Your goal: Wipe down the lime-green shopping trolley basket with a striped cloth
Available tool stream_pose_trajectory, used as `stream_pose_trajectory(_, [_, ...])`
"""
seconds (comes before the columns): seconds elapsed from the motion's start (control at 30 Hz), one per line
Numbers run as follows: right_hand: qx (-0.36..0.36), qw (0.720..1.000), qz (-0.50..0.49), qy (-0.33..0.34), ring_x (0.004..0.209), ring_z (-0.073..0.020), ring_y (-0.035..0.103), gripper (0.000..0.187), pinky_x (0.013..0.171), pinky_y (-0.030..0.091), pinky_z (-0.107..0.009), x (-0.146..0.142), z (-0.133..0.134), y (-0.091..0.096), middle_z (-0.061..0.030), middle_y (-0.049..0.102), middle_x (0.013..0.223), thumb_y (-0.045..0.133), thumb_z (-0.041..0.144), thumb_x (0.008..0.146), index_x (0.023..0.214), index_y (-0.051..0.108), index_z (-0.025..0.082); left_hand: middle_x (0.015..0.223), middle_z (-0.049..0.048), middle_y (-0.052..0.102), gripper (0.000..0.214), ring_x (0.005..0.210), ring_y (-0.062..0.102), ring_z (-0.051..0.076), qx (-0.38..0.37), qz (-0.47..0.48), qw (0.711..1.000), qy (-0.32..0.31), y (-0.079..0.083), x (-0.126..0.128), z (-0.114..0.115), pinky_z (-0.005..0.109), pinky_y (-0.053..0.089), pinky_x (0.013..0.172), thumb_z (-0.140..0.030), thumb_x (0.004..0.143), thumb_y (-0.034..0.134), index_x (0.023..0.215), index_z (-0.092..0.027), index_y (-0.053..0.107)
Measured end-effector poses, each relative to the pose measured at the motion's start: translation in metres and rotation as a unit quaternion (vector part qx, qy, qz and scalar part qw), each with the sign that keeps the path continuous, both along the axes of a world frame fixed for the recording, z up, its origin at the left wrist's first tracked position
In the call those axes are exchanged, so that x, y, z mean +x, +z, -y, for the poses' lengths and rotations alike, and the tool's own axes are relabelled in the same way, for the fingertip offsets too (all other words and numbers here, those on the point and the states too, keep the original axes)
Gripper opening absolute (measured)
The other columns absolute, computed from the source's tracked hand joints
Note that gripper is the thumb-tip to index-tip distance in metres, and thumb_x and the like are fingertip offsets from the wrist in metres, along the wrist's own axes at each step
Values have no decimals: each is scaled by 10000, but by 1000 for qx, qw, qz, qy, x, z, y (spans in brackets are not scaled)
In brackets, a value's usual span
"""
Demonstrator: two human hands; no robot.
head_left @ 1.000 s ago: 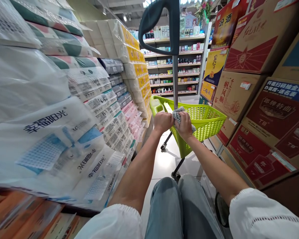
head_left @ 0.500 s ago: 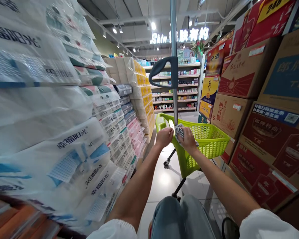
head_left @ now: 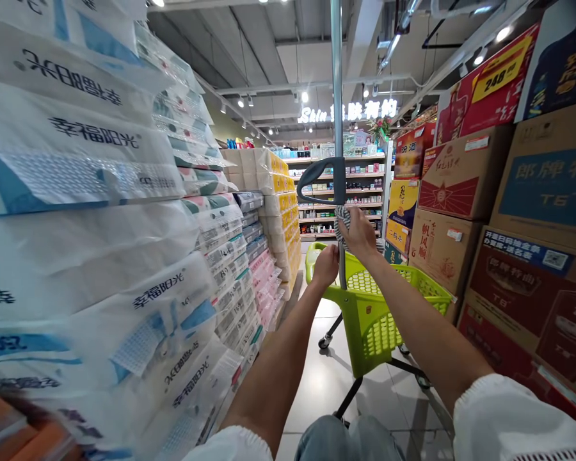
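Wiping the cart pole in a supermarket aisle.
I'm seeing the right hand (head_left: 360,234) closing around a striped cloth (head_left: 342,224) and pressing it on the metal pole (head_left: 336,83), just below the grey handle (head_left: 319,176) at 12 o'clock. The left hand (head_left: 327,264) is wrapping its fingers around the pole lower down, at the rim of the green trolley basket (head_left: 388,301). Tissue packs (head_left: 100,256) are stacking at 9 o'clock, cardboard boxes (head_left: 523,211) at 3 o'clock.

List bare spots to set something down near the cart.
Free: inside the green basket, and floor between the tissue packs and cart. Crowded: cartons on the right, both hands on the pole.
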State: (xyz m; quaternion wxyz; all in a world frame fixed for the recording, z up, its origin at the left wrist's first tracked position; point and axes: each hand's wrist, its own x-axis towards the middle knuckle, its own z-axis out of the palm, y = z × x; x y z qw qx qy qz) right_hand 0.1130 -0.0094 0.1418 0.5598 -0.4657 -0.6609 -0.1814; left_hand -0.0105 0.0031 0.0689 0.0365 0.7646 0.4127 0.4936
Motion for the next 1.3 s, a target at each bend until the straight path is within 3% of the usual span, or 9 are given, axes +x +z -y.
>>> stream_pose_trajectory(0.1, [-38, 999, 9, 3, 920, -253, 557, 310, 733, 418, -331, -2, -2, -23, -110, 605, 1056, 398, 397, 903, 1114, 497, 193, 669, 15, 519, 269, 612, 451, 130, 2, -10, 1000, 14, 0, 0, 1, 254, 310, 578, -182, 912, 330, 652, -194, 397])
stream_pose_trajectory(0.27, [-145, 989, 29, 25, 824, -230, 564, 297, 632, 375, -287, 0, 11, -97, -84, 626, 977, 404, 394, 899, 1111, 486, 203, 696, 18, 533, 256, 628, 457, 132, 0, -11, 1000, 22, 1, -4, 1, 250, 300, 577, -208, 921, 343, 674, -194, 411])
stream_pose_trajectory(0.37, [-164, 985, 37, 44, 840, -227, 568, 283, 636, 370, -281, 3, 18, -113, -80, 635, 992, 409, 384, 900, 1112, 488, 216, 685, 6, 523, 280, 612, 452, 124, -4, -8, 1000, -2, -1, -8, 0, 245, 301, 571, -256, 943, 327, 683, -197, 411])
stream_pose_trajectory(0.63, [-39, 986, -112, 114, 856, -227, 588, 438, 684, 421, -303, -3, -3, -17, -76, 643, 1018, 419, 521, 882, 1207, 423, 228, 713, 12, 541, 278, 651, 473, 127, 14, -5, 1000, -2, -7, -8, 3, 245, 320, 599, -260, 949, 318, 703, -194, 429])
stream_pose_trajectory(0.7, [-38, 979, -139, 141, 868, -224, 595, 442, 710, 435, -309, -5, -7, -6, -79, 648, 1016, 447, 538, 864, 1169, 455, 219, 735, 20, 557, 267, 663, 481, 134, 21, -6, 1000, 17, -8, -7, 4, 252, 317, 600, -255, 945, 327, 714, -194, 446])
stream_pose_trajectory(0.83, [-94, 966, -143, 195, 864, -202, 603, 398, 740, 451, -303, -4, -6, -17, -68, 658, 986, 482, 539, 843, 1053, 535, 205, 774, 35, 590, 223, 688, 509, 151, 27, -19, 999, 23, -8, -8, 6, 265, 331, 611, -200, 927, 332, 766, -192, 486])
stream_pose_trajectory(1.1, [-200, 946, -110, 229, 819, -184, 604, 379, 731, 463, -310, 10, 11, -76, -34, 664, 929, 547, 532, 808, 988, 583, 200, 777, 45, 603, 238, 701, 547, 152, 7, -62, 997, 45, -18, -12, 22, 256, 371, 612, -204, 913, 354, 737, -186, 514])
stream_pose_trajectory(1.2, [-220, 935, -117, 251, 816, -186, 611, 406, 697, 468, -305, 12, 13, -66, -33, 665, 940, 548, 552, 804, 1006, 585, 202, 734, 30, 596, 247, 644, 534, 133, -32, -61, 997, 17, -32, -16, 28, 243, 372, 579, -226, 909, 363, 709, -185, 502])
stream_pose_trajectory(1.3, [-169, 939, -151, 260, 834, -187, 616, 454, 701, 471, -305, 7, 8, -30, -38, 665, 955, 546, 589, 795, 1030, 570, 202, 714, 16, 593, 251, 636, 531, 124, -51, -49, 997, -8, -41, -21, 29, 232, 385, 573, -237, 902, 368, 690, -183, 489])
